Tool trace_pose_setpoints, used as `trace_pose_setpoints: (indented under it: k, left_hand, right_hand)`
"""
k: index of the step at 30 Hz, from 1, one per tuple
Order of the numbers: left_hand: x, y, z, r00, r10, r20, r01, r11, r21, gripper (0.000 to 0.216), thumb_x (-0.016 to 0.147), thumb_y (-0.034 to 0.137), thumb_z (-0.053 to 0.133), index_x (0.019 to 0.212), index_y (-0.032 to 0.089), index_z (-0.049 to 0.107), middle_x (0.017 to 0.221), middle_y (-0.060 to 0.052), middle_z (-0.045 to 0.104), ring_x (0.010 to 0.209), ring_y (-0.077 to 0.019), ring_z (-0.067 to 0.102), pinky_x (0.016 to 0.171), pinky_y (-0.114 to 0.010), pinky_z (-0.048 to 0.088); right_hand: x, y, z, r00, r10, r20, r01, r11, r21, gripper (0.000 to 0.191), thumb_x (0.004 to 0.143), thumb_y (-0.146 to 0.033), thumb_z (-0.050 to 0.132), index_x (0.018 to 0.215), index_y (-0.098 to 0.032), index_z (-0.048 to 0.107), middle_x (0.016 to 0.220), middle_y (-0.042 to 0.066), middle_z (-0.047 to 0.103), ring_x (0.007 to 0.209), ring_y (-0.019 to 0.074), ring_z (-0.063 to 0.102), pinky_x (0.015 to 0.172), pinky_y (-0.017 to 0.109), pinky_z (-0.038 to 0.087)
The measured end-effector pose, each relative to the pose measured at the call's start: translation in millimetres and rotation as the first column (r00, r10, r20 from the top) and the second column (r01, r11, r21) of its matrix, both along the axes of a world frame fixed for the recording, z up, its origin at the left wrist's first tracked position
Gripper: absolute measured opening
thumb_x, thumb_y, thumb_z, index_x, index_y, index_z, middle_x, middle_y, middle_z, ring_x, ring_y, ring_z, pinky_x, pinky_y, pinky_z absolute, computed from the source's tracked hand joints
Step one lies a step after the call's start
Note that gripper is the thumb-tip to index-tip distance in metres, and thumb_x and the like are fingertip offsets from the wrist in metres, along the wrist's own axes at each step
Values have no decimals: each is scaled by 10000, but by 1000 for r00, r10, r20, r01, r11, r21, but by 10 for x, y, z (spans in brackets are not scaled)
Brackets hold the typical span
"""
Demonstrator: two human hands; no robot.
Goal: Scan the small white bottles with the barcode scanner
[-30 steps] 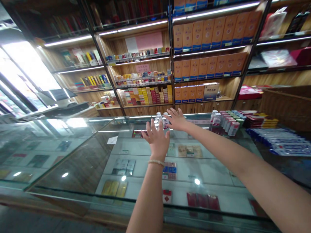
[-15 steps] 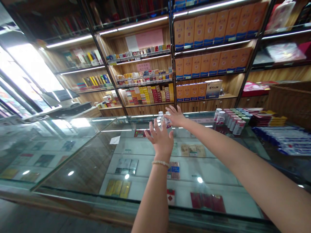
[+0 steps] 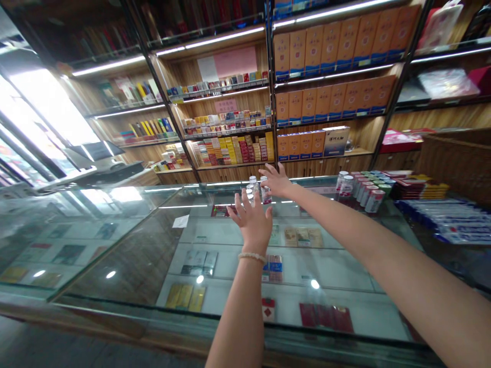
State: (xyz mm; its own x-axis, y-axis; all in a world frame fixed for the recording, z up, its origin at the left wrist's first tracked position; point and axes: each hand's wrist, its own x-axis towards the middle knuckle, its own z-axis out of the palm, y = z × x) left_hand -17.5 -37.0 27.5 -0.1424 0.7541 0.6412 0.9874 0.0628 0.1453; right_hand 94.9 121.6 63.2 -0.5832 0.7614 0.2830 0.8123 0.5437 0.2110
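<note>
A small cluster of clear bottles with pale caps (image 3: pixel 266 195) stands on the glass counter (image 3: pixel 330 266). My left hand (image 3: pixel 252 220), with a beaded bracelet on the wrist, is in front of them, fingers spread and nothing in it; it partly hides the nearer bottles. Just beyond and to the right, my right hand (image 3: pixel 276 181) reaches over from the right beside the cluster. Its fingers are apart, close to the rightmost bottle; whether they touch it I cannot tell.
To the right stand more bottles (image 3: pixel 346 186) and rows of cans (image 3: pixel 374 199), beside blue-and-white packs (image 3: pixel 448 220). A white paper slip (image 3: pixel 181 221) lies on the glass at left. Flat packs (image 3: pixel 326 317) show inside the case. Shelves with orange boxes (image 3: pixel 330 48) line the back wall.
My right hand has shifted very slightly left and up, so more of the rightmost bottle shows. My left hand stays almost in place, with its fingers still spread.
</note>
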Motion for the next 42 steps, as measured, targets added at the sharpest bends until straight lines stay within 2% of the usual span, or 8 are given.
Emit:
trace_pose_setpoints:
  k: [7,12,18,27,35,42]
  left_hand:
    - [4,17,-27,998,-53,18,52,998,24,597,907,417,653,1462,221,556,1649,-171,356,1539,-397,257,1236,-698,150]
    - [34,32,-54,994,-99,38,98,995,27,573,890,415,676,1425,229,588,1646,-175,359,1539,-398,255,1235,-705,141]
    - [101,31,-72,988,-155,20,154,987,45,551,877,399,687,1397,233,609,1638,-179,375,1533,-408,266,1222,-720,135]
    - [186,28,-98,977,-212,-11,212,977,21,569,864,424,703,1391,230,613,1660,-177,338,1554,-416,227,1220,-735,110]
    - [276,2,-84,961,-277,3,277,960,31,555,848,474,734,1346,245,647,1634,-178,373,1553,-404,237,1238,-703,113]
    - [451,-64,-86,936,-351,24,350,936,30,596,821,532,760,1339,257,652,1630,-173,374,1546,-417,228,1222,-718,120]
  right_hand:
    - [188,-197,142,993,46,107,-44,999,-20,375,861,-469,758,1206,-323,756,1687,81,313,1576,401,87,1187,751,27]
    - [406,-380,157,991,72,109,-72,997,-8,305,855,-468,764,1131,-338,783,1675,51,342,1572,397,117,1192,743,25]
    - [676,-598,140,989,111,102,-113,994,12,299,838,-461,786,1102,-320,791,1645,71,391,1563,402,143,1186,753,62]
    - [789,-757,165,995,57,78,-57,998,-2,283,839,-453,789,1088,-318,791,1646,66,392,1560,404,159,1186,751,78]
    - [1145,-877,475,1000,4,-16,-5,998,-60,335,818,-513,785,1102,-336,790,1649,67,383,1562,408,142,1186,743,51]
    - [1475,-1038,665,999,-23,26,24,998,-60,356,815,-565,773,1073,-321,804,1656,77,369,1561,418,117,1186,737,40]
